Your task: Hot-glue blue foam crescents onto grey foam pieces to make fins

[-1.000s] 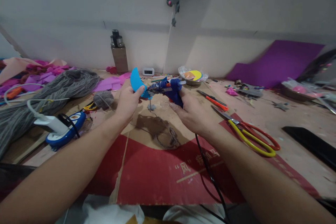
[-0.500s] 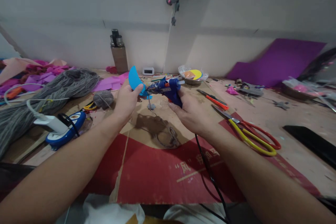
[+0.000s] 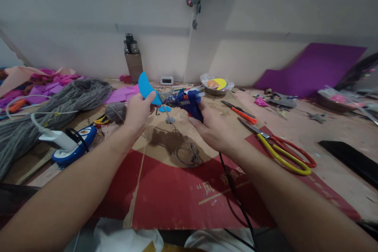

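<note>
Blue crescent in left hand, glue gun in right, tip to edge.

Left hand (image 3: 137, 112) pinches the blue crescent (image 3: 147, 88) between thumb and fingers, near its lower end; upper point sticks up free past the thumb. Right hand (image 3: 211, 126) is wrapped round the handle of the glue gun (image 3: 189, 101), gun lying level with its nozzle aimed left. So the crescent sits at the left fingertips, left of the right hand, with the gun bridging the gap. Nozzle is close to the crescent's lower end (contact or not, can't tell from this angle).

Grey string (image 3: 193, 152) runs from near the left fingertips down to a loose coil on the cardboard (image 3: 171, 201), below and between the hands. Small blue scrap (image 3: 165, 108) and a grey-blue star (image 3: 170, 120) lie under the nozzle. Black cable (image 3: 233, 191) trails from below the right hand over the cardboard's near edge.

Nearby: big scissors (image 3: 267, 136) and an orange-handled tool (image 3: 243, 115) right of the right hand; yarn ball (image 3: 115, 112) just left of the left hand, power strip (image 3: 69, 155) farther left.
</note>
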`<state>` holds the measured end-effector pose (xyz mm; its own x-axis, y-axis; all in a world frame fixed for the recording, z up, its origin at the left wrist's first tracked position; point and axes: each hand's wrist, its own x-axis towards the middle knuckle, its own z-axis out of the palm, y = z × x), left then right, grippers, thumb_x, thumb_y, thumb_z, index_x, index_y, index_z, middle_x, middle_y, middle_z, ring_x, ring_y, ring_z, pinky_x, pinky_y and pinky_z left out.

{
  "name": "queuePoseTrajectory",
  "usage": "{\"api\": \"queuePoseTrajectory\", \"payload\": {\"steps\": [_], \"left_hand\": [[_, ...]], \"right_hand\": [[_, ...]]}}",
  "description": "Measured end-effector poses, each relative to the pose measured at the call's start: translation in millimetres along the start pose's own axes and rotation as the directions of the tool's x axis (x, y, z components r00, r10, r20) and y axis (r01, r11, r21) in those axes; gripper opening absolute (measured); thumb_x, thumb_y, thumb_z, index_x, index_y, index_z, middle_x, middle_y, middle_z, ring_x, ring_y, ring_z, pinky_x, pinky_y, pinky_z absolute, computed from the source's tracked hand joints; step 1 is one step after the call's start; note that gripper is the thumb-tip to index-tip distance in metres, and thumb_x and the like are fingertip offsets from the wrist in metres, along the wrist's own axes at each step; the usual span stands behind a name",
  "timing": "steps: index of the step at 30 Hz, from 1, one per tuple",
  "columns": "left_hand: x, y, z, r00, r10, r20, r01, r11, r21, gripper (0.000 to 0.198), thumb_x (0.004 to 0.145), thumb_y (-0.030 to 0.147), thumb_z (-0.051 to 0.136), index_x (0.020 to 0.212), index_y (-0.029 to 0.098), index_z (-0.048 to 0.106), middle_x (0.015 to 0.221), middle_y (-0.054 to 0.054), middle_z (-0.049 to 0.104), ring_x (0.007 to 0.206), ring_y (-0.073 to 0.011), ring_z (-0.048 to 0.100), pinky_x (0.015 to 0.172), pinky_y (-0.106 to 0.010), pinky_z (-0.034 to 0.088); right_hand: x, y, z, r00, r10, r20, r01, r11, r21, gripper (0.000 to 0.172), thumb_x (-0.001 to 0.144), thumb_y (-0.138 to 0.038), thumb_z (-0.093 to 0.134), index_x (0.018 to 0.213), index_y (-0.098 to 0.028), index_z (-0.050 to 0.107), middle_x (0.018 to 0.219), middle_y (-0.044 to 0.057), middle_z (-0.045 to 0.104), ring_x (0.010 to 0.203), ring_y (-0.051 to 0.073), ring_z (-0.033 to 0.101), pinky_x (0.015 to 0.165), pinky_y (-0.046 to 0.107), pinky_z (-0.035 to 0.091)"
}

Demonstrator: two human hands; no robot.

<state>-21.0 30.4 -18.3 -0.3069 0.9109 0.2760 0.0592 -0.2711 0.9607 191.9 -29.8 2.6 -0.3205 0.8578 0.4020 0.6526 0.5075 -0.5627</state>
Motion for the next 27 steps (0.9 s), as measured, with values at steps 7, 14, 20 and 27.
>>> {"api": "queuePoseTrajectory", "payload": {"steps": [7,14,20,27], "left_hand": [[-1.6,1.7,1.7,1.000,-0.007,0.010,0.007,1.000,-0.026,0.022,0.079,0.034,0.066,0.065,0.017,0.061,0.062,-0.003,0.063,0.053,-0.0124,0.056,0.051,-0.023,0.040],[0.4,6.0,1.6,0.999,-0.042,-0.019,0.039,0.994,-0.106,0.016,0.075,0.029,0.065,0.066,0.017,0.059,0.061,-0.002,0.062,0.050,-0.0118,0.056,0.047,-0.022,0.036],[0.5,7.6,1.5,0.990,-0.135,-0.028,0.128,0.975,-0.183,0.015,0.074,0.027,0.066,0.067,0.017,0.057,0.060,-0.001,0.061,0.052,-0.0120,0.058,0.045,-0.021,0.035],[-3.0,7.5,5.6,0.973,-0.220,0.065,0.229,0.936,-0.266,0.014,0.078,0.023,0.065,0.071,0.016,0.055,0.062,-0.001,0.062,0.051,-0.0096,0.057,0.045,-0.020,0.038]], "right_hand": [[0.9,-0.9,-0.2,1.000,0.005,-0.005,-0.005,1.000,-0.014,0.037,0.088,-0.024,0.050,0.124,-0.019,0.050,0.109,0.012,0.068,0.097,0.028,0.063,0.082,0.044,0.051],[2.1,1.9,-1.7,1.000,0.006,-0.002,-0.006,0.999,0.047,0.036,0.086,-0.023,0.051,0.122,-0.018,0.051,0.108,0.011,0.067,0.097,0.028,0.062,0.084,0.044,0.050],[11.9,18.6,-3.8,0.979,0.202,0.013,-0.182,0.849,0.497,0.038,0.079,-0.026,0.056,0.115,-0.021,0.045,0.089,0.004,0.066,0.056,0.013,0.053,0.050,0.029,0.047],[27.6,75.9,-4.8,0.841,0.538,0.053,-0.536,0.818,0.209,0.014,0.075,-0.020,0.059,0.088,-0.018,0.052,0.079,0.009,0.066,0.063,0.019,0.062,0.060,0.036,0.053]]}}
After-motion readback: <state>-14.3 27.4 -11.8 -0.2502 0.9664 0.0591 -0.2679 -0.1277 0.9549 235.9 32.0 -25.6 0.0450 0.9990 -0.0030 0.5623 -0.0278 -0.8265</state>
